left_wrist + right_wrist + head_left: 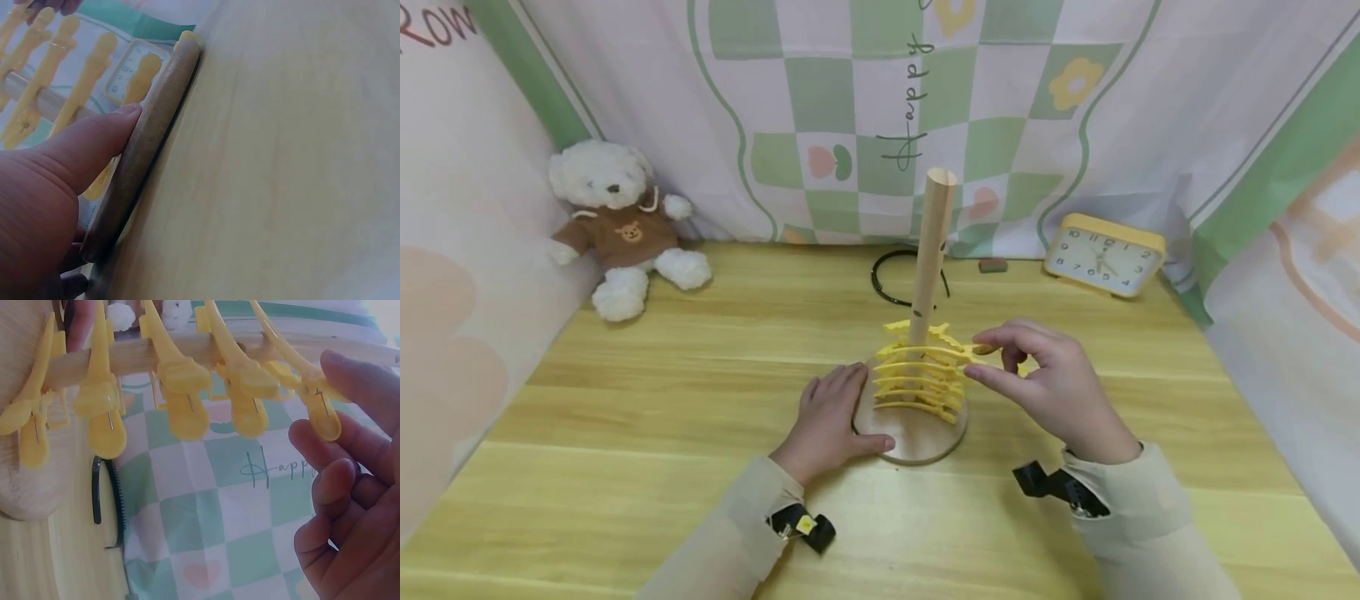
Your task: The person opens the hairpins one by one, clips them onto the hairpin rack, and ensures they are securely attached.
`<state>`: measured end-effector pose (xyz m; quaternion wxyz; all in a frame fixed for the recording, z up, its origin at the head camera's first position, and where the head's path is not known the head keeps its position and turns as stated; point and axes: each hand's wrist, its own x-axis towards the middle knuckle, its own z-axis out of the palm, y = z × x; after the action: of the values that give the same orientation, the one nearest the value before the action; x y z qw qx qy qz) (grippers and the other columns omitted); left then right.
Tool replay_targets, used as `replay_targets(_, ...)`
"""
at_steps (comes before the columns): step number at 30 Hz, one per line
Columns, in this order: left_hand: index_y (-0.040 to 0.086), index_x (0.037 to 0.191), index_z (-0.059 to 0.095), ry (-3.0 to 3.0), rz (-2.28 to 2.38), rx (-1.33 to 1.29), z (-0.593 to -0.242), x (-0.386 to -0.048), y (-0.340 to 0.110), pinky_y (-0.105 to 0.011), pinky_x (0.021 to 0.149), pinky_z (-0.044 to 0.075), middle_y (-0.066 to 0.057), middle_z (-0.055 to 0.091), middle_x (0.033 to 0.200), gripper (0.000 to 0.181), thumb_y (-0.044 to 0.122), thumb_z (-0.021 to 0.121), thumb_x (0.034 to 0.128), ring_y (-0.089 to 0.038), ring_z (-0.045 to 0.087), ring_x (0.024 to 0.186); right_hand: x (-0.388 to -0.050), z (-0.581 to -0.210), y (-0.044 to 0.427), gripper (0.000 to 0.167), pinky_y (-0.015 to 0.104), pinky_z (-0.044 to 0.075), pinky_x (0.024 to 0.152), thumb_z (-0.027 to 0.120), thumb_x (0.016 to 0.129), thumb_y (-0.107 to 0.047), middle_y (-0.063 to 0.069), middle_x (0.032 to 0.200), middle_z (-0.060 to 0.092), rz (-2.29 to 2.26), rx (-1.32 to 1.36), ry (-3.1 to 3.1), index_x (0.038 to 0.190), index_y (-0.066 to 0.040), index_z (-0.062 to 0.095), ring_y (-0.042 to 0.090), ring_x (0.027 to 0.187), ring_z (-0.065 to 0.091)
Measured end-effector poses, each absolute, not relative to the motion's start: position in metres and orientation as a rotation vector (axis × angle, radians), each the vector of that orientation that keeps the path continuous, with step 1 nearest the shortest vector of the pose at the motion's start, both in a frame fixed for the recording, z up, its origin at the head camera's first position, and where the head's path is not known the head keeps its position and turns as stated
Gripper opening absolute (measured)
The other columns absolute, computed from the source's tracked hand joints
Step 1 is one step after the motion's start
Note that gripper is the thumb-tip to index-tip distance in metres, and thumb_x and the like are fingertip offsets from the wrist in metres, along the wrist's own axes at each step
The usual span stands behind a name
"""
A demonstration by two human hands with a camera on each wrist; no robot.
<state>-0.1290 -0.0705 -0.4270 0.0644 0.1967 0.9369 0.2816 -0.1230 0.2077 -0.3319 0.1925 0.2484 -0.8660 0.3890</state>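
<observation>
A wooden post (931, 242) stands upright on a round wooden base (917, 440). Several yellow hair clips (916, 380) sit one above another along the lower post. My right hand (1060, 379) pinches the handle end of the uppermost yellow hair clip (323, 419) between thumb and fingers, and this clip lies across the post. Down at the base, my left hand (831, 421) holds the left side of the disc. Its thumb (94, 144) presses at the rim in the left wrist view, while its other fingers are mostly hidden there.
Behind the post lies a thin black hairband (880, 283) on the wooden table (700, 450). A small dark block (992, 265) and a yellow clock (1105, 254) are at the back right. At the back left sits a white plush bear (625, 233). Printed curtains enclose the table.
</observation>
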Motion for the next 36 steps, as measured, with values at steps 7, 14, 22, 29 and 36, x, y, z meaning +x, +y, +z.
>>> replay_targets(7,0.005,0.157,0.029,2.836,0.841,0.601,-0.424,-0.129,-0.071,-0.06,0.12,0.009,-0.013,0.031,0.162,0.109,0.058,0.08,0.0771,-0.034,0.023,0.15,-0.125,-0.33,0.2,0.026,0.019,0.038,0.054,0.086,0.079,-0.008,-0.011,0.077,0.056,1.118,0.719,-2.433,0.102,-0.013,0.076,0.008,0.067,0.049)
replay_targets(14,0.005,0.158,0.028,2.823,0.844,0.588,-0.422,-0.129,-0.071,-0.059,0.12,0.008,-0.012,0.03,0.162,0.108,0.057,0.08,0.0782,-0.033,0.021,0.15,-0.125,-0.329,0.197,0.029,0.02,0.039,0.056,0.084,0.08,-0.005,-0.011,0.08,0.059,1.122,0.726,-2.411,0.107,-0.009,0.076,0.008,0.068,0.05)
replay_targets(22,0.006,0.157,0.03,2.827,0.866,0.597,-0.427,-0.129,-0.071,-0.059,0.12,0.007,-0.012,0.031,0.162,0.109,0.058,0.08,0.0767,-0.032,0.021,0.15,-0.121,-0.333,0.207,0.046,0.021,0.045,0.074,0.083,0.081,-0.005,-0.004,0.108,0.071,1.194,0.663,-2.432,0.124,-0.013,0.07,0.009,0.079,0.06)
replay_targets(29,0.004,0.157,0.031,2.824,0.891,0.6,-0.428,-0.129,-0.071,-0.059,0.12,0.007,-0.012,0.032,0.161,0.108,0.058,0.08,0.0769,-0.033,0.022,0.15,-0.113,-0.341,0.221,0.046,0.02,0.042,0.076,0.081,0.081,-0.001,-0.004,0.11,0.067,1.23,0.565,-2.421,0.124,-0.012,0.069,0.011,0.086,0.059)
replay_targets(36,0.004,0.157,0.031,2.822,0.894,0.593,-0.428,-0.129,-0.071,-0.059,0.12,0.007,-0.013,0.032,0.161,0.109,0.059,0.08,0.0764,-0.033,0.022,0.15,-0.108,-0.359,0.236,0.037,0.024,0.04,0.076,0.079,0.088,-0.015,0.0,0.112,0.066,1.16,0.334,-2.507,0.123,-0.008,0.068,0.013,0.09,0.056)
